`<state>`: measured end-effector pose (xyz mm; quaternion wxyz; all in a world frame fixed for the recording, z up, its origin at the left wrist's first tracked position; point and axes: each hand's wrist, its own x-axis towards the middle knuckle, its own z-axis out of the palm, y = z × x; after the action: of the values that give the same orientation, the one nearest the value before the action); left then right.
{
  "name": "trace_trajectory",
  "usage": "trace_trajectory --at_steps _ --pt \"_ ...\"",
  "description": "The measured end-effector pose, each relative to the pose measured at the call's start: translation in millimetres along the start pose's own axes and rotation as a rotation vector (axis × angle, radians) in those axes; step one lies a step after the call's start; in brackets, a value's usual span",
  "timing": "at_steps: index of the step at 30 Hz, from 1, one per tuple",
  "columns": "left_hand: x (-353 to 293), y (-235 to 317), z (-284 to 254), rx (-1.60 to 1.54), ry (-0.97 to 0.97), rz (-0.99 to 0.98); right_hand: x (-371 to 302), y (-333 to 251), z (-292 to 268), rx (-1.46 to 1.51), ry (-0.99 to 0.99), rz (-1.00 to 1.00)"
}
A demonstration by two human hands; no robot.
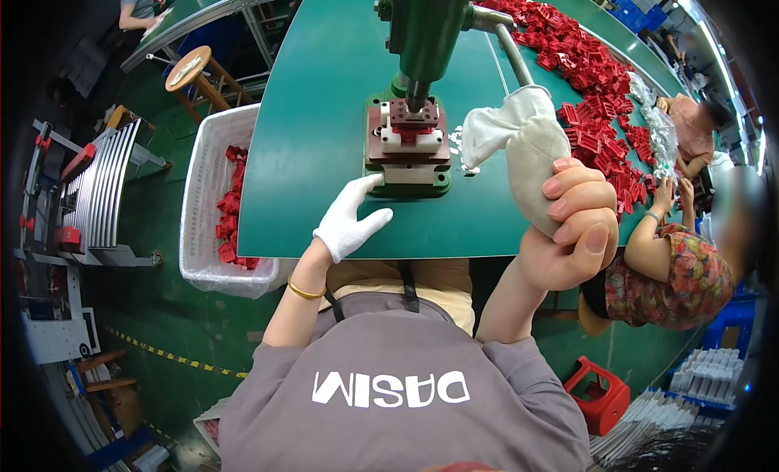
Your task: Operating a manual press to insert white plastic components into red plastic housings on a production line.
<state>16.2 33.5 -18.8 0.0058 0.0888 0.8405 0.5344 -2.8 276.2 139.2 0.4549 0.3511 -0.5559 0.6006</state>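
A green hand press (423,42) stands on the green table, its ram down on a small fixture (412,139) with white and dark red blocks. A bit of red plastic shows in the fixture, mostly hidden by the upper block. My right hand (572,225), bare, is wrapped round the press lever's cloth-covered handle (535,160). My left hand (350,220), in a white glove, is beside the left front corner of the press base, thumb and fingers apart, nothing in it. Whether its fingertips touch the base I cannot tell.
Red plastic parts (596,91) are heaped along the table's right side. Left of the table, a white crate (203,172) holds more red parts. Small white bits (456,139) lie right of the press. Another person (677,261) works at the right edge; a red stool (599,397) stands behind.
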Motion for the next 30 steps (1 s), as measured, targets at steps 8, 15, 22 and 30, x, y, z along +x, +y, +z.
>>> trace_trajectory --at_steps 8,15,22,30 --pt "10 11 -3 0.062 0.034 0.027 -3 1 1 0.0 0.005 -0.016" --pt "110 13 -49 0.345 0.181 0.292 18 7 0 0.036 -0.012 -0.132" --pt "182 44 -62 0.514 -0.347 0.242 69 17 -28 0.036 0.019 -0.028" --pt "185 67 -59 0.501 -0.461 0.226 94 132 -215 0.026 0.045 -0.018"
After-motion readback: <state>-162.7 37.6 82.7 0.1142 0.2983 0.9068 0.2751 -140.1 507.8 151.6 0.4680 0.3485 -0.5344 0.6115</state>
